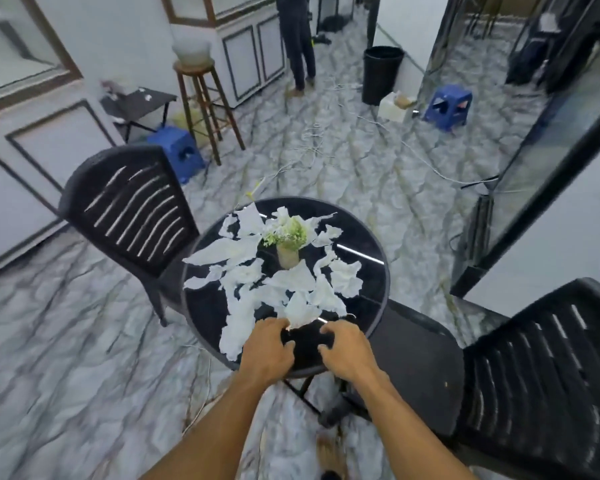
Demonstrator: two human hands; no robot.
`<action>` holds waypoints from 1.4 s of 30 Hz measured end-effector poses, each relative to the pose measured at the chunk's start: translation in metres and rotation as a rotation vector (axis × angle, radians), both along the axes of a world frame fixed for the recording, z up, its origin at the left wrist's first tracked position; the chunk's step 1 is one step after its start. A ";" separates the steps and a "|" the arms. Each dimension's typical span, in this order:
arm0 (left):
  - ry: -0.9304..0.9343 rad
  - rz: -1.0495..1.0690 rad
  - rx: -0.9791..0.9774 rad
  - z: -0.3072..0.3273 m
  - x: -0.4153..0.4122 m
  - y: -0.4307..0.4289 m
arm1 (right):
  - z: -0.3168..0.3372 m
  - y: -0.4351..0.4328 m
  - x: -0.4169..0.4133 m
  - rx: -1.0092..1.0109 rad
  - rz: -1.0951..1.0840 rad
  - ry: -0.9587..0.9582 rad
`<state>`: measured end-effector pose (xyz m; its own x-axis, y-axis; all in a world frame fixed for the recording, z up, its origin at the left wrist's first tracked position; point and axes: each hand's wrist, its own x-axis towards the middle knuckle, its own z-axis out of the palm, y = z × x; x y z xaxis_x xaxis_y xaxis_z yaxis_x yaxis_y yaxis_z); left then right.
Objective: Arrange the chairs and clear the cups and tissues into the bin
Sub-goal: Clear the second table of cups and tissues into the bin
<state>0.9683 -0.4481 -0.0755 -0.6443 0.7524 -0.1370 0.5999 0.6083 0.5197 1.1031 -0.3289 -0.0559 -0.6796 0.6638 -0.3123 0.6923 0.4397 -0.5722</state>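
Observation:
Torn white tissues lie scattered over a round black table, around a small vase of pale flowers. My left hand rests at the table's near edge, its curled fingers touching the nearest tissue pieces. Beside it my right hand hovers over the bare near rim, fingers bent and apart. One black slatted chair stands tucked at the table's left; another stands at the lower right. A black bin stands far back on the floor. No cups are visible.
A person's legs stand by a white cabinet at the back. A wooden bar stool with a white pot, a low dark side table and two blue plastic stools stand around. Cables run across the marble floor.

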 end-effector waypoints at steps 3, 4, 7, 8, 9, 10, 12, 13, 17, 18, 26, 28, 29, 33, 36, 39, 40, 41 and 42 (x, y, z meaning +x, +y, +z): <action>-0.047 0.050 -0.018 -0.012 -0.019 0.009 | -0.017 0.017 -0.027 -0.018 0.035 -0.012; -0.065 0.055 -0.016 -0.017 -0.024 0.015 | -0.021 0.024 -0.035 -0.018 0.038 -0.007; -0.114 0.032 -0.025 -0.029 -0.033 0.043 | -0.032 0.053 -0.059 0.019 0.062 0.012; -0.107 0.010 -0.052 -0.032 -0.033 0.053 | -0.037 0.061 -0.066 0.033 0.079 -0.003; -0.100 -0.007 -0.077 -0.038 -0.034 0.063 | -0.041 0.069 -0.073 0.041 0.107 -0.035; -0.103 -0.020 -0.099 -0.044 -0.034 0.072 | -0.049 0.075 -0.078 0.044 0.133 -0.066; -0.127 -0.037 -0.158 -0.054 -0.031 0.084 | -0.064 0.084 -0.083 0.033 0.182 -0.109; -0.135 -0.044 -0.196 -0.058 -0.029 0.087 | -0.073 0.086 -0.085 0.035 0.201 -0.118; -0.094 -0.069 -0.255 -0.070 -0.027 0.089 | -0.105 0.093 -0.079 0.047 0.157 -0.091; -0.075 -0.063 -0.234 -0.068 -0.029 0.090 | -0.110 0.093 -0.077 0.081 0.155 -0.104; -0.011 0.001 -0.048 -0.067 -0.088 0.128 | -0.116 0.105 -0.082 0.044 0.058 0.008; -0.060 -0.036 -0.140 -0.076 -0.090 0.135 | -0.109 0.107 -0.082 -0.009 -0.027 0.062; -0.071 -0.046 -0.161 -0.079 -0.088 0.137 | -0.104 0.111 -0.081 0.011 -0.061 0.096; -0.075 0.008 -0.133 -0.075 -0.073 0.140 | -0.102 0.142 -0.081 0.175 -0.134 0.119; -0.056 0.047 0.035 -0.064 -0.065 0.143 | -0.107 0.161 -0.085 0.083 -0.074 0.002; -0.084 0.023 0.103 -0.055 -0.071 0.162 | -0.110 0.162 -0.082 0.086 -0.006 -0.028; -0.096 0.006 0.103 -0.053 -0.074 0.173 | -0.109 0.161 -0.080 0.098 -0.012 -0.024; -0.113 -0.009 0.090 -0.051 -0.075 0.184 | -0.112 0.159 -0.077 0.087 -0.026 -0.022; -0.130 -0.031 0.072 -0.052 -0.077 0.194 | -0.112 0.157 -0.074 0.067 -0.041 -0.017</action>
<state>0.8918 -0.2541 -0.1276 -0.6013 0.7823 -0.1626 0.5425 0.5491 0.6357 1.0294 -0.1723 -0.1676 -0.6465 0.7106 -0.2775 0.7199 0.4480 -0.5301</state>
